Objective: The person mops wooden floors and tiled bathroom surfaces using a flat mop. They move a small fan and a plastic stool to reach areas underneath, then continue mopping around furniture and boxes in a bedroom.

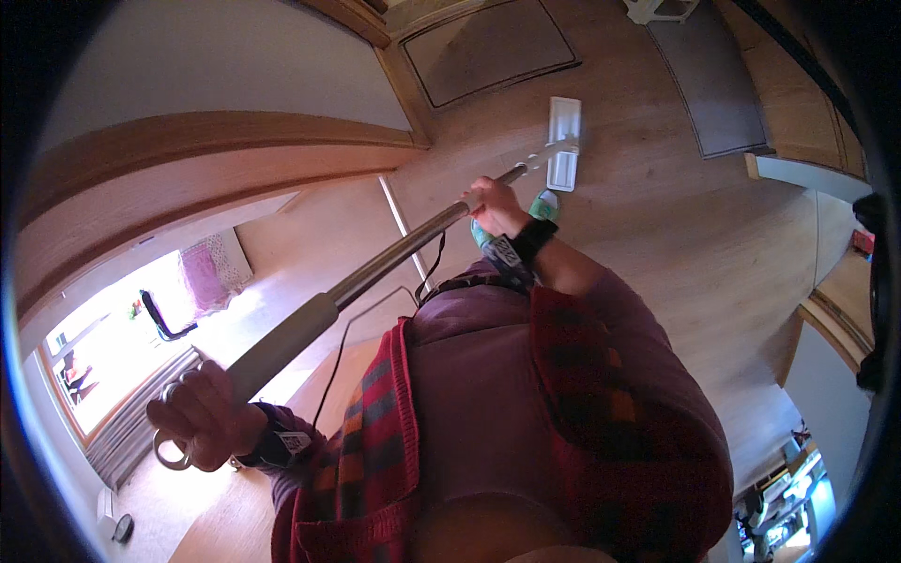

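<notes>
A flat mop with a metal pole (394, 260) runs slantwise across the front of my body. My left hand (200, 415) grips the upper end of its pale handle sleeve (288, 345), where a hanging loop (171, 454) sticks out below the fist. Lower down the shaft, my right hand (495, 204) is closed around the metal pole. The white rectangular mop head (562, 172) lies on the wood-look floor just ahead of my green slippers (544, 205). Whatever pad is under the head is hidden.
A bordered floor mat (493, 56) lies ahead by a wooden door frame (415, 134). Further right are a long grey mat (704, 91) and part of a white stool (658, 10). At left, a doorway opens onto a bright room with a grey curtain (141, 415).
</notes>
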`<action>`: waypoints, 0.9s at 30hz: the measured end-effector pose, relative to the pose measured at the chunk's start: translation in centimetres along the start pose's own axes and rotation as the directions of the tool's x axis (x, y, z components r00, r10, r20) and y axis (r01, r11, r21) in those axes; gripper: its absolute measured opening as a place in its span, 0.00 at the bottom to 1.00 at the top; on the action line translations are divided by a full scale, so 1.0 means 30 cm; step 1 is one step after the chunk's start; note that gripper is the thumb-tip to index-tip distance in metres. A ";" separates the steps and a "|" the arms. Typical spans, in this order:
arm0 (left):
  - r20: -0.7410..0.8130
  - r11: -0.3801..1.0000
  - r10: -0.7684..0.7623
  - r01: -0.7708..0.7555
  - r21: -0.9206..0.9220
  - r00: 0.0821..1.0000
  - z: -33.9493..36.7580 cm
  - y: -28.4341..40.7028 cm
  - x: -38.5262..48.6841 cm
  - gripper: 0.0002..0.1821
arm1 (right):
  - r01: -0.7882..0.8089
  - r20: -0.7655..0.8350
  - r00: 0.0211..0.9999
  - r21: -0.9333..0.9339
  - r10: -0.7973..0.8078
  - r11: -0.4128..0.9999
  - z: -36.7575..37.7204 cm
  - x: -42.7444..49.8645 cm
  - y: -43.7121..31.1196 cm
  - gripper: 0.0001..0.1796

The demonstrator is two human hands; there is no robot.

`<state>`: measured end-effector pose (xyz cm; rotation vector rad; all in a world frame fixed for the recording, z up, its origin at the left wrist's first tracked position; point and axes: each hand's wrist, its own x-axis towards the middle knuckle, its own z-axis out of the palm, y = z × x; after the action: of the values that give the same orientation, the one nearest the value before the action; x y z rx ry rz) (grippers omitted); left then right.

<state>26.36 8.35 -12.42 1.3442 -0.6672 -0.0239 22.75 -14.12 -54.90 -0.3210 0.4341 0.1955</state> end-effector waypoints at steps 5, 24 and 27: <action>0.404 0.974 0.075 0.020 -0.227 0.911 0.034 -0.047 0.089 0.12 | 0.078 -0.357 0.933 0.074 -0.047 0.994 -0.003 -0.251 -0.150 0.04; 0.650 0.918 0.028 0.237 -0.317 0.760 0.616 -0.400 0.318 0.11 | 0.005 0.035 0.698 -0.999 -0.716 -0.043 -0.504 -0.320 -0.664 0.10; 0.573 0.932 -0.027 0.228 -0.283 0.819 0.654 -0.466 0.330 0.11 | -0.017 0.087 0.829 -0.983 -0.552 -0.181 -0.495 -0.269 -0.746 0.20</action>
<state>30.42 -16.42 -19.36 1.0345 -1.0131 -0.6474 15.57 -41.02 -58.20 -2.1490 0.5204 -0.0608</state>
